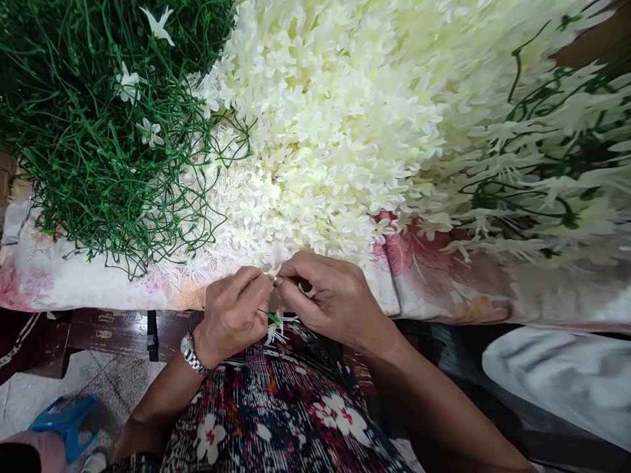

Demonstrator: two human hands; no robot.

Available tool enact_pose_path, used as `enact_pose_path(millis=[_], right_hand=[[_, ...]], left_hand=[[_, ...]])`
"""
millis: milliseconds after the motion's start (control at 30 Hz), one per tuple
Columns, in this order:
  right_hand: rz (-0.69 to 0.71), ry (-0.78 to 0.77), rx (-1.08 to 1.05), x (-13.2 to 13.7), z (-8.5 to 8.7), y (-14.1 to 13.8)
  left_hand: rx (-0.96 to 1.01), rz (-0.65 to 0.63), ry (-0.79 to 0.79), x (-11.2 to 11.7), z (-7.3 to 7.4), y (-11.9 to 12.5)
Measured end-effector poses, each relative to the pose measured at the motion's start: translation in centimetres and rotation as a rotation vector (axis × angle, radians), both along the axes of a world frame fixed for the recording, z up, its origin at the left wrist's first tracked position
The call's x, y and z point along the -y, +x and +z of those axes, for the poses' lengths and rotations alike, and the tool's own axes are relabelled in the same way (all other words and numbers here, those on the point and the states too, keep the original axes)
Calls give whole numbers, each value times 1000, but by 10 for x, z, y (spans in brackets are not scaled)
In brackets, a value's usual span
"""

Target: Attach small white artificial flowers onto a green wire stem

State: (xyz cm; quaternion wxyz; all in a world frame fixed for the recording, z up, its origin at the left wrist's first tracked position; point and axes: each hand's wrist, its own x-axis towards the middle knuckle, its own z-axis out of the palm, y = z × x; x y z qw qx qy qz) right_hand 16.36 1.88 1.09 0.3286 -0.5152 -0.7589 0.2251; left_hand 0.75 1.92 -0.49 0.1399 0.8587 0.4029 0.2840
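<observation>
Many white flowers and green stems lie loose, some joined ones look done, and left hand and right hand pinch one small bloom at the table's near edge.

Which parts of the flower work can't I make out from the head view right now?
Head view:
- Small flower piece between the left hand and right hand: mostly covered by fingertips, and tiny.
- Left palm: hidden by its curled fingers and turned-away back.
- Green stem pile: far end cut off by the top edge.
- White blossoms at far right: blurred, cut by the right edge.
</observation>
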Motion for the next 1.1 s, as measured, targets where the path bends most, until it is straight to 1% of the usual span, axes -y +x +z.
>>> enact_pose_path(millis=[133, 300, 433, 500, 567, 633, 700, 800, 833, 967, 1033, 1100], right_hand=[[19, 46, -42, 1, -2, 3], [35, 98, -133, 1, -5, 3], [4, 125, -181, 2, -9, 3], [-30, 158, -212, 2, -9, 3], [-57, 188, -236, 2, -9, 5], [-44, 196, -230, 2, -7, 8], [4, 184, -180, 2, -5, 12], [110, 146, -27, 1, -1, 18], [143, 139, 28, 1, -1, 19], [212, 143, 163, 1, 0, 19], [223, 146, 183, 1, -2, 18], [228, 144, 186, 2, -2, 17]], left_hand=[[120, 9, -113, -2, 2, -1], [267, 42, -301, -4, 10, -3], [360, 94, -498, -2, 12, -5], [368, 105, -554, -2, 12, -6], [329, 90, -526, -3, 11, -7], [258, 65, -462, -4, 12, -9], [198, 74, -411, -5, 15, -10], [143, 125, -344, -6, 21, -10], [124, 120, -326, -6, 22, -9], [5, 21, -314, -7, 23, -5], [-21, 3, -317, -7, 21, -4], [-5, -1, -335, -7, 19, -3]])
